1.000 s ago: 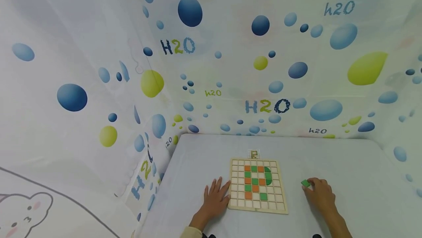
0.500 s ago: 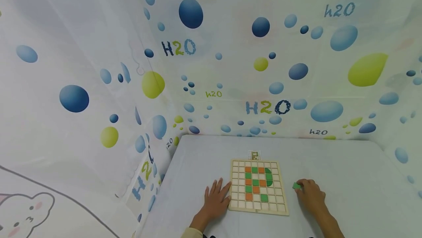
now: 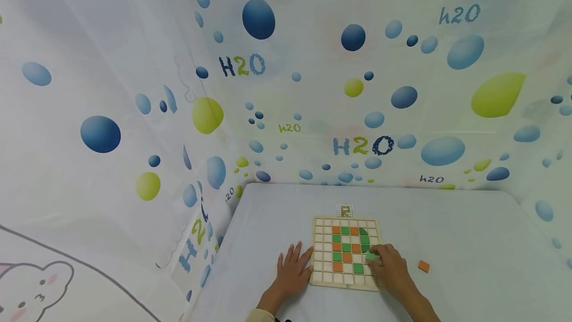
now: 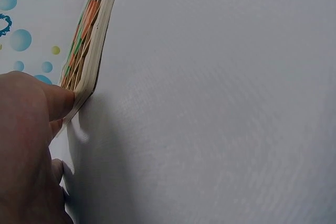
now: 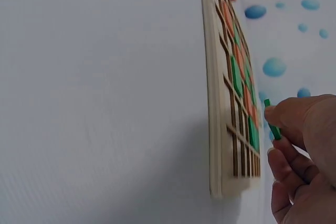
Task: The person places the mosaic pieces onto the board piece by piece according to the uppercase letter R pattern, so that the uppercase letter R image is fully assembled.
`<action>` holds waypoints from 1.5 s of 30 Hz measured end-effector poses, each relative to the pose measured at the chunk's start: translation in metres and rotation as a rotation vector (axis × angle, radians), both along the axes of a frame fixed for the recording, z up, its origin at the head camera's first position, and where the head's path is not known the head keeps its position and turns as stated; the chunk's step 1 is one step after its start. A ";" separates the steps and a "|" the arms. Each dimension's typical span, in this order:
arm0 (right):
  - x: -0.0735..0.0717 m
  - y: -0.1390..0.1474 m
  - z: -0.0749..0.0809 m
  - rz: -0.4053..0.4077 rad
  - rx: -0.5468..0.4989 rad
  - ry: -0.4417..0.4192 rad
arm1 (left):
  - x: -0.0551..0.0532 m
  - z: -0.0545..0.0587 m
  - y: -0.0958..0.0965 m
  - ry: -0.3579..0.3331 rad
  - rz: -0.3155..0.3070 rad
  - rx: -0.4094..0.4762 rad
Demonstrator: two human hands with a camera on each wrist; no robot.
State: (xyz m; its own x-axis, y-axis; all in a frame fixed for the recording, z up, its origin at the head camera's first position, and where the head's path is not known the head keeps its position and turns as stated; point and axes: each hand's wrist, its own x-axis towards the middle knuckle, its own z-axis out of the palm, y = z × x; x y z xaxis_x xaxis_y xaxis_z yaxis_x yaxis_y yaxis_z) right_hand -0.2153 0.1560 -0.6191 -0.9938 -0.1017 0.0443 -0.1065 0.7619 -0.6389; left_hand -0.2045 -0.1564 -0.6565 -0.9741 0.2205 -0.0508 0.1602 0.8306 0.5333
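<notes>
A wooden grid board (image 3: 319, 248) lies on the table, with orange and green tiles set in its cells in a P-like pattern and a curved green piece (image 3: 364, 238) at the right. My right hand (image 3: 393, 271) pinches a green square tile (image 5: 273, 121) between thumb and fingers, over the board's right side. In the right wrist view the tile stands tilted, apart from the grid. Fingers spread, my left hand (image 3: 292, 271) rests flat on the table, its thumb (image 4: 62, 100) against the board's left edge.
Behind the board lies a small pattern card (image 3: 345, 210) showing a similar shape on a grid. One loose orange tile (image 3: 423, 266) lies on the white table (image 3: 473, 242) to the right. A printed curtain (image 3: 313, 94) hangs behind and at the left.
My right hand has carried the green tile leftward from the table to over the board. The orange tile on the right has come into view. My left hand stays in place.
</notes>
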 end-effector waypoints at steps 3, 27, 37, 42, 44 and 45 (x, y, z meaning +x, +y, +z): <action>0.004 -0.013 -0.003 0.032 -0.009 0.013 | 0.000 0.000 0.000 -0.002 0.002 0.004; 0.037 -0.067 -0.014 0.255 0.011 0.121 | 0.000 -0.002 -0.001 0.008 -0.002 -0.003; 0.038 -0.065 -0.010 0.282 0.036 0.132 | 0.002 0.002 0.000 0.004 0.001 0.018; 0.037 -0.065 -0.012 0.283 0.034 0.153 | 0.003 0.005 0.001 0.016 0.001 0.033; 0.037 -0.066 -0.012 0.276 0.030 0.150 | 0.002 0.005 0.001 0.023 0.002 0.034; 0.037 -0.066 -0.013 0.272 0.026 0.147 | 0.002 0.004 0.001 0.026 0.002 0.032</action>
State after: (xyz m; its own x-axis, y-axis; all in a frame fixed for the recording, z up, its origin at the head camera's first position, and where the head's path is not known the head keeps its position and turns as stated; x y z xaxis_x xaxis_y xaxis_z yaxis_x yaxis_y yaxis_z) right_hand -0.1787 0.0900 -0.6316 -0.9133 -0.3657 0.1793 -0.3982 0.7090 -0.5821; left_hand -0.2026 -0.1558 -0.6527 -0.9753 0.2199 -0.0186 0.1728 0.8136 0.5552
